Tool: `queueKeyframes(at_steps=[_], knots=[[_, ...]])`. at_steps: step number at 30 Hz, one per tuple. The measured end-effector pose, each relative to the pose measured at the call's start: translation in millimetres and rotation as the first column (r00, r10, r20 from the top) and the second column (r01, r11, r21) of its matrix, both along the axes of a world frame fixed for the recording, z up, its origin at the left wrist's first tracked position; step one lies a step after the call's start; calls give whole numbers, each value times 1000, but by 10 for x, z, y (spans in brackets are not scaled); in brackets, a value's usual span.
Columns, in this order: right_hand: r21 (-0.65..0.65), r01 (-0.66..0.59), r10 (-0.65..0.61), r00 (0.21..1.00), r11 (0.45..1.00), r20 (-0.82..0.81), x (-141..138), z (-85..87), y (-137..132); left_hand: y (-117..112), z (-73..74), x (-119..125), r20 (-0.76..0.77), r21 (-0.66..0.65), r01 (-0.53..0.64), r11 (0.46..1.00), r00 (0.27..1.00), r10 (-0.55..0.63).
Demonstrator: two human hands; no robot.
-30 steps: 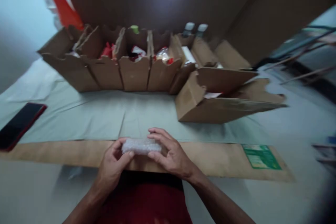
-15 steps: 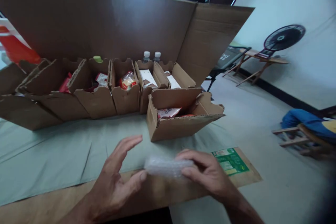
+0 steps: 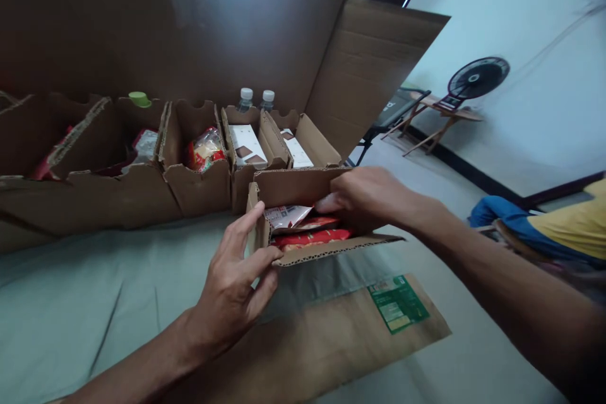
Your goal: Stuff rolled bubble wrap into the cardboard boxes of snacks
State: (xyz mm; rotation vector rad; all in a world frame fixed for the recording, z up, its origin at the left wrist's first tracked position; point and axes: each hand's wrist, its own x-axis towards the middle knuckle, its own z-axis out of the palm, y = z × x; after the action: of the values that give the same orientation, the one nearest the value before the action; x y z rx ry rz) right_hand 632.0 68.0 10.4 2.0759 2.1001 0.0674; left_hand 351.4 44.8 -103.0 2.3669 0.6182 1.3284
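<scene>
My left hand [image 3: 237, 284] grips the near left corner of a small open cardboard box [image 3: 303, 186], thumb on its front edge and fingers against its side. Inside lie a red packet [image 3: 310, 238] and a white packet [image 3: 286, 216]. My right hand [image 3: 367, 196] reaches into the box from the right, fingers curled down among the packets. I cannot make out what those fingers hold. The bubble-wrapped bundle seen earlier is out of sight.
Behind the small box stands a row of cardboard compartments [image 3: 199, 186] with snack packets, white cartons and two bottles [image 3: 255, 99]. A tall cardboard sheet [image 3: 213, 38] backs them. A flat cardboard piece with a green label [image 3: 398, 304] lies in front. A fan [image 3: 478, 77] stands at the right wall.
My right hand carried the bubble-wrapped bundle from the table front into the small box. My left hand let go of it and took hold of the box corner. The view swung right.
</scene>
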Motion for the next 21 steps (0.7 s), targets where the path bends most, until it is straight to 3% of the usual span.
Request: queueKeyframes(at_steps=[4, 6, 8, 10, 12, 13, 15, 16, 17, 18, 21], knots=[[-225, 2, 15, 997, 974, 77, -157, -326, 321, 17, -9, 20, -3, -10, 9, 1000, 1000, -9], [-284, -44, 53, 998, 958, 25, -129, -361, 344, 20, -23, 43, -12, -12, 19, 1000, 1000, -19], [-300, -121, 100, 991, 946, -83, -43, -290, 253, 16, -24, 63, 4, -21, 14, 1000, 1000, -14], [-140, -145, 117, 974, 979, -193, 64, -147, 24, 4, -11, 56, 58, -36, -4, 999, 998, 6], [171, -37, 82, 960, 985, -268, 166, -6, -340, -17, -9, 1, 118, -43, -22, 999, 993, 27], [338, 65, 38, 956, 939, -290, 212, 35, -553, -30, -23, -44, 136, -51, -37, 998, 990, 44], [577, 257, -41, 932, 776, -360, 299, 10, -968, -58, -95, -150, 129, -104, -80, 991, 987, 93], [630, 339, -72, 910, 699, -409, 339, -66, -1136, -70, -153, -196, 107, -157, -101, 983, 987, 118], [630, 401, -83, 878, 664, -472, 373, -183, -1259, -78, -224, -229, 79, -223, -114, 968, 988, 135], [592, 446, -77, 836, 671, -543, 399, -331, -1327, -80, -302, -242, 52, -297, -117, 948, 989, 138], [355, 443, -15, 643, 823, -766, 408, -840, -1227, -43, -515, -132, 21, -497, -54, 866, 997, 75]])
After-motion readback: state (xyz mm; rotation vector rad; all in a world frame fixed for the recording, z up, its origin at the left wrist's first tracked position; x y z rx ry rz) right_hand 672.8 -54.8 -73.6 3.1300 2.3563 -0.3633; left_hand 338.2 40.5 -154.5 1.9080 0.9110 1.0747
